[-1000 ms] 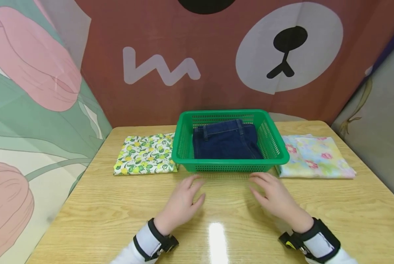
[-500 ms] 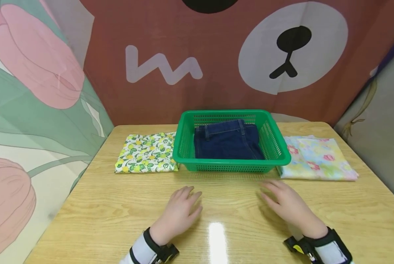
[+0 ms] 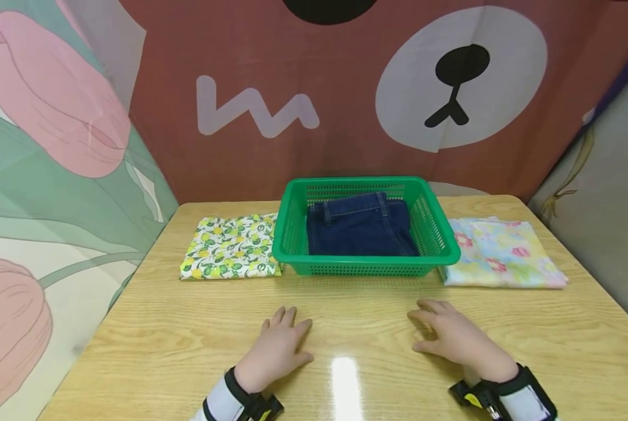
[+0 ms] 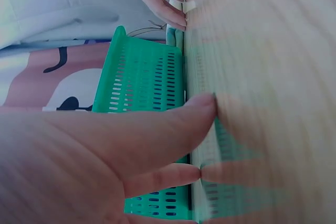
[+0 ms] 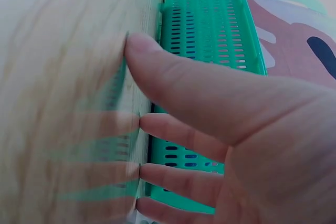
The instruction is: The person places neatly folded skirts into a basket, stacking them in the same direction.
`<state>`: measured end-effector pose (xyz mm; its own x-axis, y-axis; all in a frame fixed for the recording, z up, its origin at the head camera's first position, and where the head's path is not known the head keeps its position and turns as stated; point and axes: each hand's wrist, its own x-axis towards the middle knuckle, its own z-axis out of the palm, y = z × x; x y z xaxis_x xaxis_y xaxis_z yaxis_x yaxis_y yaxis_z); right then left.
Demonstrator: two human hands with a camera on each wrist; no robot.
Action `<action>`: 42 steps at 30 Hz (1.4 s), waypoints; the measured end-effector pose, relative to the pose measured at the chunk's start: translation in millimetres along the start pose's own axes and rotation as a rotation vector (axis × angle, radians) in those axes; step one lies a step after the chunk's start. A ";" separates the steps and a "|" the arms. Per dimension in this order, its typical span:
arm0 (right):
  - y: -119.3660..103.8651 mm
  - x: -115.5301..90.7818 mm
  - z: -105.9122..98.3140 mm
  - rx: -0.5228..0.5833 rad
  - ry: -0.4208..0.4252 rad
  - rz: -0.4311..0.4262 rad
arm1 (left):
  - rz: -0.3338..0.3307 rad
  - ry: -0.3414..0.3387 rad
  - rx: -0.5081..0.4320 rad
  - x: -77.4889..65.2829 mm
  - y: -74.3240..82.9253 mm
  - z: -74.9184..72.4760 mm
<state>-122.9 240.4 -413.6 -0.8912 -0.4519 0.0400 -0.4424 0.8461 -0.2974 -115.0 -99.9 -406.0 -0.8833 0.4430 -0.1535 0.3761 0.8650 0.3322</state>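
Note:
My left hand [image 3: 276, 351] rests its fingertips on the wooden table [image 3: 361, 327], fingers spread and holding nothing. To the right, my right hand [image 3: 458, 336] also touches the tabletop with its fingertips, its fingers apart. Beyond both hands stands a green plastic basket [image 3: 366, 266] with slotted walls. Folded dark blue denim [image 3: 363, 228], with a waistband and belt loops, lies inside it. Left of the basket is a folded lemon-print cloth [image 3: 232, 245]; on its right lies a folded pastel floral cloth [image 3: 506, 254]. Each wrist view shows fingertips meeting their reflections on the glossy surface.
A brown curtain [image 3: 251, 158] with a cartoon bear print hangs behind the table's back edge. Tulip-patterned fabric [image 3: 56, 105] covers the left side, and grey fabric [image 3: 608, 204] hangs at the right. The basket's ends reach up to both folded cloths.
Both hands have drawn back from near the basket's front towards the person, and their fingertips have come down onto the table. The basket and the cloths stay in place.

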 end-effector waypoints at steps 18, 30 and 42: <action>-2.4 -1.2 -2.4 0.015 -0.008 0.016 | -0.004 0.127 -0.042 3.7 -3.3 -7.5; -1.3 0.5 -3.0 0.027 -0.030 0.030 | -0.240 0.282 0.023 39.6 -72.5 -68.0; -1.5 0.4 -1.8 0.020 -0.016 0.024 | -0.307 0.176 -0.001 87.6 -129.7 -77.6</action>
<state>-122.7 239.4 -411.5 -0.8997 -0.4361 0.0170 -0.4185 0.8510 -0.3173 -262.9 -191.5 -390.4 -0.9899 0.1145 -0.0838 0.0850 0.9512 0.2967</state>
